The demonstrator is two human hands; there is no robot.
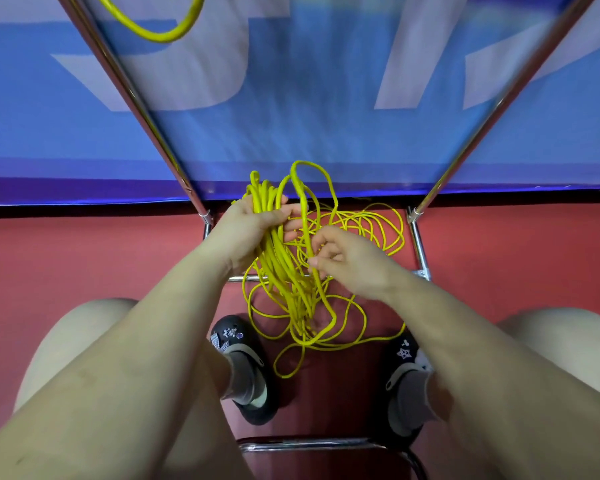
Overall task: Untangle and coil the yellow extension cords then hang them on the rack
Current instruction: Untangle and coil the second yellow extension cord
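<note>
Frame centre: left hand grips bundled yellow cord loops; right hand pinches single strand just beside.

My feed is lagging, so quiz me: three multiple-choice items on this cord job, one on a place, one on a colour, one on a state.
1. Where do the loose cord loops lie?
A. on the red floor
B. on a table
C. in a box

2. What colour is the banner?
A. green
B. blue
C. black

3. What is the left hand doing?
A. hanging idle
B. pressing the floor
C. gripping a cord bundle

Answers: 1 A, the loops spread on the red floor; 2 B, it is blue with pale shapes; 3 C, its fingers wrap the gathered strands.
</note>
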